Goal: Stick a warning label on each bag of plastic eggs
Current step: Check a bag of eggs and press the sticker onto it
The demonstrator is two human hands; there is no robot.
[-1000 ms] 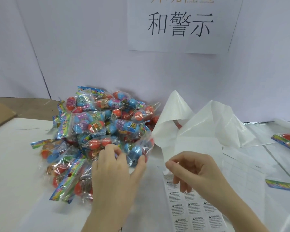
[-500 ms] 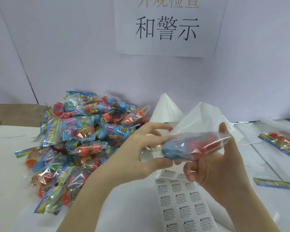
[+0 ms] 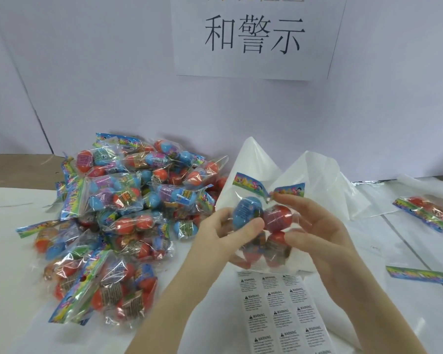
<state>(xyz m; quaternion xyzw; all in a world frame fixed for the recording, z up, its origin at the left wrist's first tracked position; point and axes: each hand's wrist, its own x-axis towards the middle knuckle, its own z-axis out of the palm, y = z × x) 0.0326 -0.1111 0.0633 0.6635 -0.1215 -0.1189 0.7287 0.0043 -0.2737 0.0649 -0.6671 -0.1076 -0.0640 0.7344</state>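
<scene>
The white counter [image 3: 8, 290] ran up to a pale lilac wall [image 3: 100, 80], with a strip of brown surface [image 3: 18, 169] showing at the far left. On its left half lay a pile of bags [image 3: 118, 226], clear plastic with rainbow header strips, holding blue, orange and red eggs; 1 wrapper showed a "6+" mark. A paper sign [image 3: 256, 37] taped to the wall bore large black characters, "和警示", under a cropped orange line too cut off to read. Near the middle, above the counter, the left hand [image 3: 230, 238] and the right hand [image 3: 317, 236] held 1 bag of plastic eggs [image 3: 264, 226] between them: the left grip had thumb and fingers curled around the blue egg end, the right grip pinched the red egg side. The bag stood roughly upright, its printed header on top, split into 2 flaps. Below it a sheet of labels [image 3: 281, 312] lay flat, each headed "WARNING" with smaller text too fine to read. Behind the hands stood crumpled white backing paper [image 3: 317, 180]. Further right another bag [image 3: 425, 213] and a loose header strip [image 3: 420, 274] rested on the counter
</scene>
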